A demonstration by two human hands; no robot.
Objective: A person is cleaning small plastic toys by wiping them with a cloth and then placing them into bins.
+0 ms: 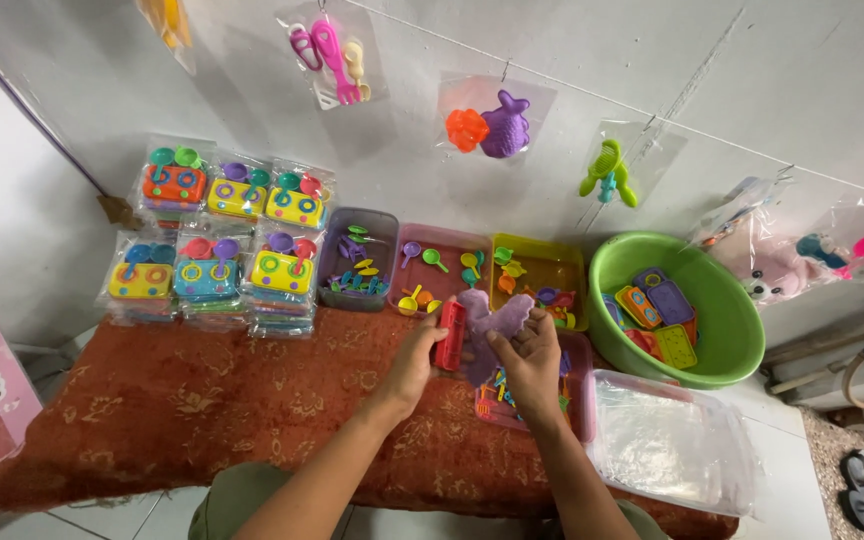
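Left hand (pixel 420 358), right hand (pixel 530 352) gripping perhaps purple mould (pixel 492 322) above carpet edge (pixel 252 400)

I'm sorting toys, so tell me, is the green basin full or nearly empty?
Nearly empty: the green basin holds only a few flat toy trays at its bottom, with most of its inner wall bare.

Home packing corner — bagged toy sets (pixel 214 238) stacked (more hung on wall).

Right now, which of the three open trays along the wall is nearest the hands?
The yellow tray, rightmost of the row; the purple-grey tray and pink tray sit further left.
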